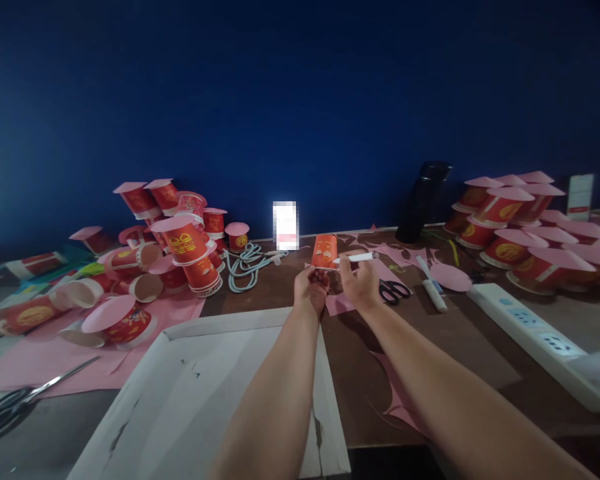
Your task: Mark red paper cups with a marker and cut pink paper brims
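A red paper cup with a gold and white pattern [325, 248] is held up in front of me. My left hand [311, 291] is closed on its lower end. My right hand [362, 285] grips a white marker-like pen [363, 257], whose narrow end points left at the cup's lower edge; whether it touches the cup I cannot tell. Beside the right hand lie black-handled scissors [396, 291] and scraps of pink paper [341, 304]. Farther right are a white tube [435, 296] and a pink paper disc [451, 277].
Red cups with pink paper tops stand stacked at left [183, 241] and right [510, 203]. A white cardboard tray [195, 387] lies under my left forearm. Around are a coiled cable [245, 268], black bottle [423, 200], power strip [525, 333], lit screen [285, 227] and large scissors [27, 398].
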{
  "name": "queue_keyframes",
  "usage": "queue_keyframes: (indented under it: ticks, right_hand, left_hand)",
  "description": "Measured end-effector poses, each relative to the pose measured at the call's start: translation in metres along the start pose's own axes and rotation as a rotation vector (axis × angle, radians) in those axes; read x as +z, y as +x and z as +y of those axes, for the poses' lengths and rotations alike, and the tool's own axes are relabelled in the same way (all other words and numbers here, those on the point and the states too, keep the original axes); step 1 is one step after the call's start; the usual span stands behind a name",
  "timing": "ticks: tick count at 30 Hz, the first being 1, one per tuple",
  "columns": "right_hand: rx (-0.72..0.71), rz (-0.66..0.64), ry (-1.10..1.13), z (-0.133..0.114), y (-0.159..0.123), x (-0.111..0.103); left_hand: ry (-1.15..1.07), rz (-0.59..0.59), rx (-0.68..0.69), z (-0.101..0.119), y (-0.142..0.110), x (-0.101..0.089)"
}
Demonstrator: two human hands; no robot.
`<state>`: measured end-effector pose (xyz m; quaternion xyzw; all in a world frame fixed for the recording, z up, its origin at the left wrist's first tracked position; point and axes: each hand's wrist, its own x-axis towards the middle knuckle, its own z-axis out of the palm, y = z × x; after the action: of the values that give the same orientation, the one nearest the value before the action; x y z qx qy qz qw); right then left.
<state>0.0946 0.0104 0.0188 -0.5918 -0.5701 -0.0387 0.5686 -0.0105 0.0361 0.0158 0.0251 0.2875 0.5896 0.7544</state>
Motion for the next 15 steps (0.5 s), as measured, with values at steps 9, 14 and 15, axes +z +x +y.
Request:
queue_keyframes:
  ticks: [9, 14, 15]
  right_hand:
    - [0.041, -0.066, 0.041, 0.0032, 0.0008, 0.0003]
    - [0.071, -0.067, 0.059, 0.0014, -0.0013, 0.0002]
    - [0.069, -0.060, 0.070, 0.0002, -0.0014, -0.0001]
  left_hand:
    - [-0.021, 0.006, -0.007, 0.0015, -0.0013, 0.0001]
    - [-0.036, 0.000, 0.000, 0.0014, 0.0006, -0.0007]
    - [-0.041, 0.000, 0.002, 0.0014, 0.0010, -0.0009]
